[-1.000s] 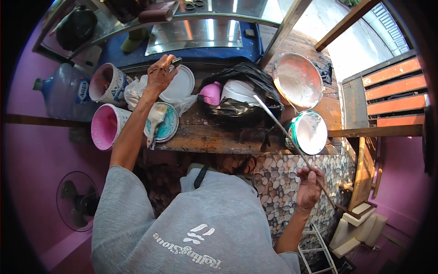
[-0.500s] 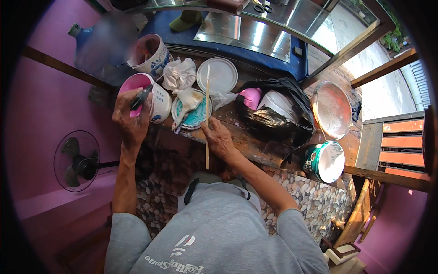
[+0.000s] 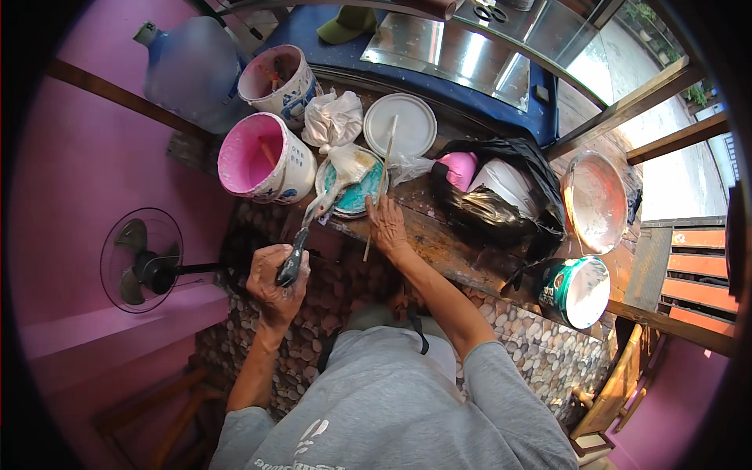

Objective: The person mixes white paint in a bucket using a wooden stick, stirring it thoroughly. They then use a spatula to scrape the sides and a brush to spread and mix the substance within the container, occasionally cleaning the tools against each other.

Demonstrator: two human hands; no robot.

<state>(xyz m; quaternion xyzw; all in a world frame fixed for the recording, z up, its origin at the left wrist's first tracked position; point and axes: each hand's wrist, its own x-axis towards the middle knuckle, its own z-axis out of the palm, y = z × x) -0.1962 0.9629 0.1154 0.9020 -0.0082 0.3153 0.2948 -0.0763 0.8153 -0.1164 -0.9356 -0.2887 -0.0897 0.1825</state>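
Observation:
My left hand (image 3: pixel 276 286) is closed round the black handle of a tool (image 3: pixel 294 262), in front of the table edge. A short greyish end points up toward the turquoise tub; I cannot make out its kind. My right hand (image 3: pixel 387 225) grips a thin wooden stick (image 3: pixel 380 192), which slants across the right rim of a tub with turquoise paint (image 3: pixel 364 186). The stick's lower end sticks out below my fingers. A white-smeared plastic bag (image 3: pixel 345 168) lies over the tub's left side, its narrow end hanging over the near rim.
Left stand a white bucket with pink inside (image 3: pixel 249 160) and another bucket (image 3: pixel 274 78). A knotted white bag (image 3: pixel 333 117) and round lid (image 3: pixel 399 125) lie behind the tub. Rightward are a black bag (image 3: pixel 509 211), a basin (image 3: pixel 599 204) and a green bucket (image 3: pixel 583 290). A fan (image 3: pixel 141 262) is at left.
My left hand has drawn the black-handled tool away from the pink bucket, down and to the right. The stick now leans more, its top tipped right. The whole view has shifted a little.

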